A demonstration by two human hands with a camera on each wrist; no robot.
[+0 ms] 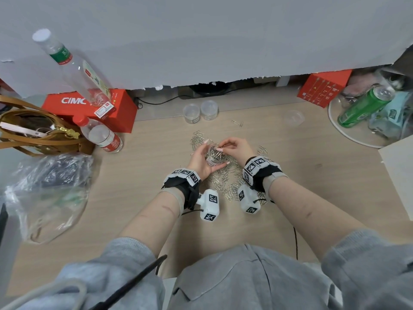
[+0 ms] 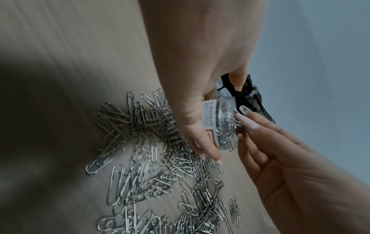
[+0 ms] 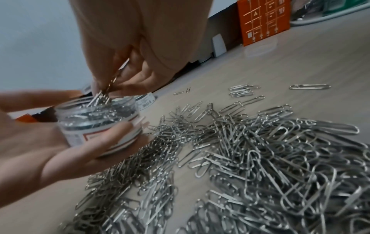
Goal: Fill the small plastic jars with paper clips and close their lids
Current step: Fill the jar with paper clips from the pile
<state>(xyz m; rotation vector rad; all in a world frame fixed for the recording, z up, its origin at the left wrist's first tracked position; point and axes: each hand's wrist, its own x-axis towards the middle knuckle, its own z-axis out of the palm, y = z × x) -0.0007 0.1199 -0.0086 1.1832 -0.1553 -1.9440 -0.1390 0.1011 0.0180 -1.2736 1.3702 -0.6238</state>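
While cradled low in the left hand (image 1: 199, 160), palm up and fingers curled round its labelled wall, open clear plastic jar (image 1: 215, 156) held upright just above the tabletop (image 1: 290, 175), mouth facing up, lid off. Nearly brimful of paper clips, judging by the right wrist view. Directly above that mouth, right hand (image 1: 234, 147) with thumb and fingertips pinched on a small bunch of clips (image 3: 104, 93), long axes pointing steeply down into the opening, lower ends already among the clips inside. Left grip closed round the jar; right grip closed on the bunch, remaining fingers loosely bent. Key relation for the coming drop: jar straight below the pinch, touching distance, right hand the one over the mouth, so probably only a release needed.

Loose pile of silver paper clips (image 1: 225, 184) spread on the tabletop just near and right of the jar, between the two wrists, far too many to count; a smaller scatter (image 1: 197, 139) just far-left of the hands, and two stray clips (image 1: 237, 123) farther off.

Counted: three small jars in view, namely one in hand and two more (image 1: 200, 113) standing side by side at the far middle, seemingly capped, contents hard to judge. One loose clear lid (image 1: 294, 117) lying far right of those, well apart from the hands. Two hands, both occupied.
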